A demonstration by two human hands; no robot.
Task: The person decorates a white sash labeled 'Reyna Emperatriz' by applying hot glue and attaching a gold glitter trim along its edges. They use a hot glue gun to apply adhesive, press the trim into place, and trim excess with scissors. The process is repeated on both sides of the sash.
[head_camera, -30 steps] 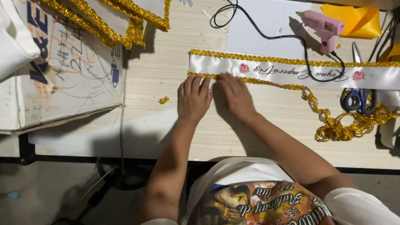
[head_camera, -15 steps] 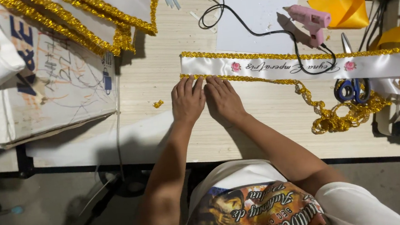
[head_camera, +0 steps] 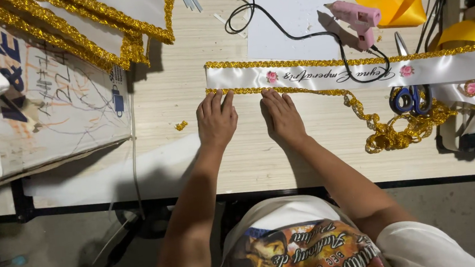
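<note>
Your left hand (head_camera: 217,120) and right hand (head_camera: 282,116) have barely shifted over the last second: both still lie flat, fingers extended, gripping nothing, fingertips pressing the gold trim (head_camera: 245,90) along the near edge of the white sash (head_camera: 324,74). The sash lies across the table's (head_camera: 187,86) right half, so the trim's left end is evidently still being pressed down, while the loose trim (head_camera: 397,131) on the right remains unattached.

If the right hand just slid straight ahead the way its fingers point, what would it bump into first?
The right hand already touches the gold trim; straight on lies the white sash, then probably the black cord.
</note>
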